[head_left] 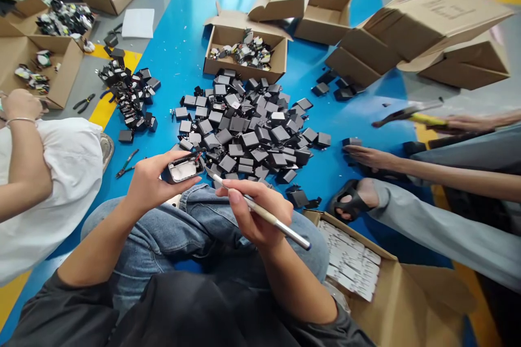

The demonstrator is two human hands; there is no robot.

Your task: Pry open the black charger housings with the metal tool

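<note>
In my left hand [152, 180] is a small dark open-topped plastic case [185, 168], gripped between thumb and fingers. Its inside looks whitish, and reddish wires show at its right end. My right hand [260, 209] pinches a craft knife [264, 213] with a slim pale handle and a silvery end. The knife's tip points at the right side of the case, close to it; whether they touch I cannot tell. Just beyond both hands spreads a large pile of similar dark cases [238, 123] on the blue floor.
A cardboard box of loose parts [280, 59] stands behind the pile. Pliers [127, 164] lie to my left. At my right knee is a box of white pieces [352, 260]. A co-worker's hand on the right holds a hammer [427, 119]; another person sits at left.
</note>
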